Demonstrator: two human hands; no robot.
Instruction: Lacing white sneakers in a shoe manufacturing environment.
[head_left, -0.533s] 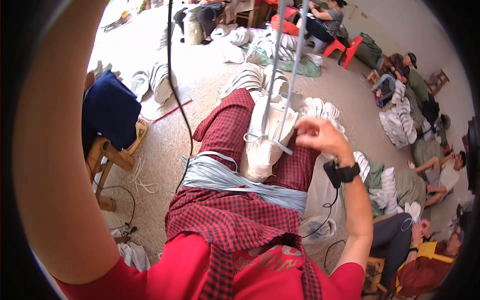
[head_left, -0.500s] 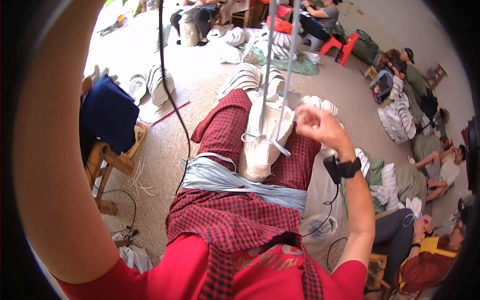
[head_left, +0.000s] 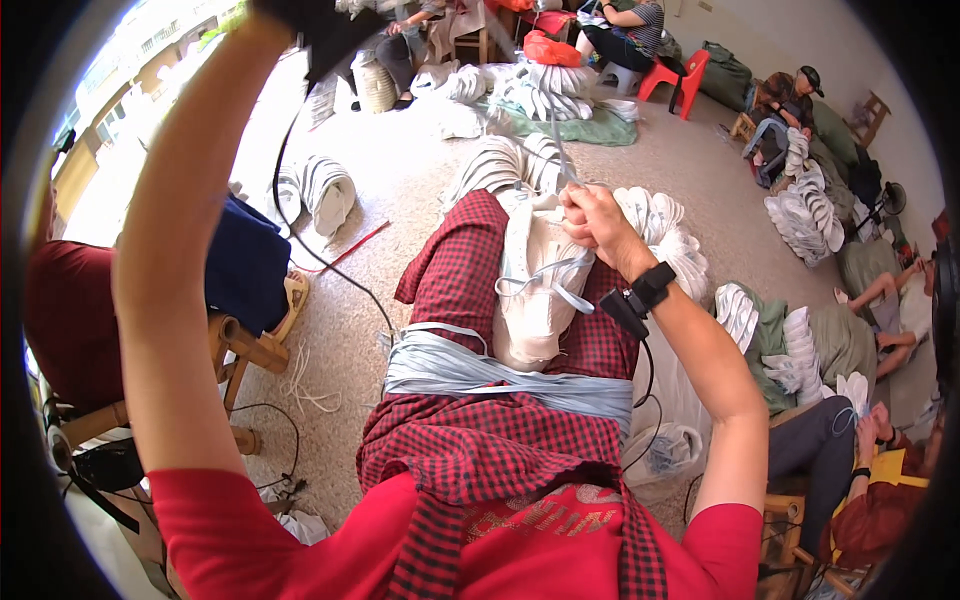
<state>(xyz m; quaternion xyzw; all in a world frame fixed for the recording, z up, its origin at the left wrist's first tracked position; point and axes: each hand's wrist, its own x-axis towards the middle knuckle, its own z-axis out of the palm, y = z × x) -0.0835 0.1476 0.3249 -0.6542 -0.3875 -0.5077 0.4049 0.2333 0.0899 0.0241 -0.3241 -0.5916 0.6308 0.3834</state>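
Note:
A cream shoe (head_left: pixel 535 320) rests between my thighs with its toe toward me. Pale blue-grey shoelace (head_left: pixel 545 275) loops loosely over its front. Beside the shoe's far right edge, my right hand (head_left: pixel 600 222) is closed around a shoelace, a strand of which rises blurred from its fingers. My left arm (head_left: pixel 185 250) is raised high on the left; its hand lies beyond the top edge, past a black wrist device (head_left: pixel 325 35). Across my lap, over a red-and-black checked cloth (head_left: pixel 480 430), lies a thick bundle of pale blue laces (head_left: pixel 500 378).
Stacked white shoe parts (head_left: pixel 490 165) lie just past my knees, more (head_left: pixel 665 235) to the right. A black cable (head_left: pixel 340 265) hangs on the left near a wooden stool (head_left: pixel 235 345). Several people sit around, one by a red chair (head_left: pixel 675 85); green sacks (head_left: pixel 830 345) stand right.
My left arm has swung up and outward, off to the left. My right hand has drawn in toward the shoe and its fingers have closed. The long upright lace strands have shifted and blurred.

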